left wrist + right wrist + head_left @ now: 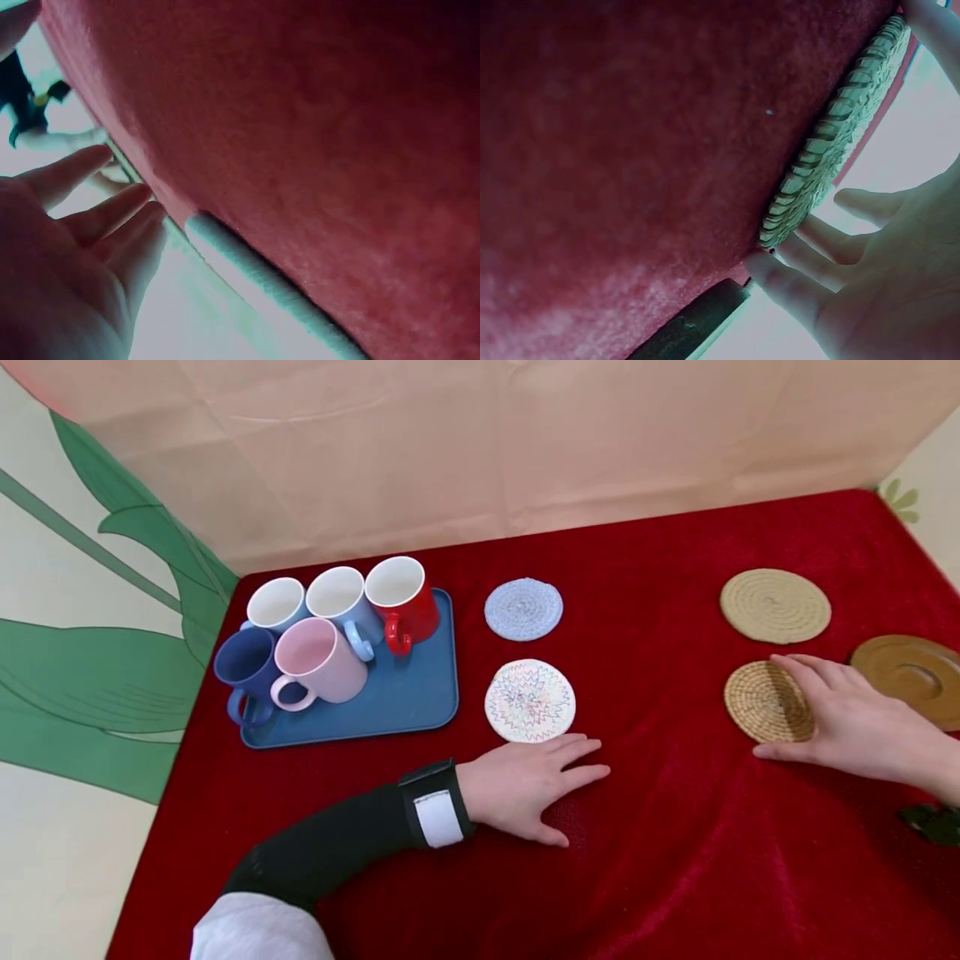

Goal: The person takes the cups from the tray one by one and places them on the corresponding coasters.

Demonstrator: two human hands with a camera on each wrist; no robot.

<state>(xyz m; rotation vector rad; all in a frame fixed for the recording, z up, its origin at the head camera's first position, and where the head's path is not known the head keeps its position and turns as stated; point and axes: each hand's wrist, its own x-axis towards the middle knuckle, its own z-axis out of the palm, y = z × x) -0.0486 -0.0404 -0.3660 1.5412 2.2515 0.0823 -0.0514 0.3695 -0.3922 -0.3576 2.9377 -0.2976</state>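
Note:
My right hand (851, 718) spans a round woven straw coaster (761, 702), with the thumb at its near edge and the fingertips at its far edge. From the right wrist, the coaster's ribbed rim (829, 142) shows side-on, close over the red cloth, between thumb and fingers. My left hand (525, 787) lies palm down on the cloth, fingers spread and holding nothing. Just beyond it is a white round coaster (529, 697) with coloured zigzag stitching, its thick edge (262, 281) visible from the left wrist.
A blue tray (408, 702) at the left carries several mugs, among them a pink mug (330, 664) and a red mug (412, 614). A pale blue coaster (523, 609) and a beige coaster (776, 606) lie farther back. A brown wooden saucer (892, 664) sits at the right.

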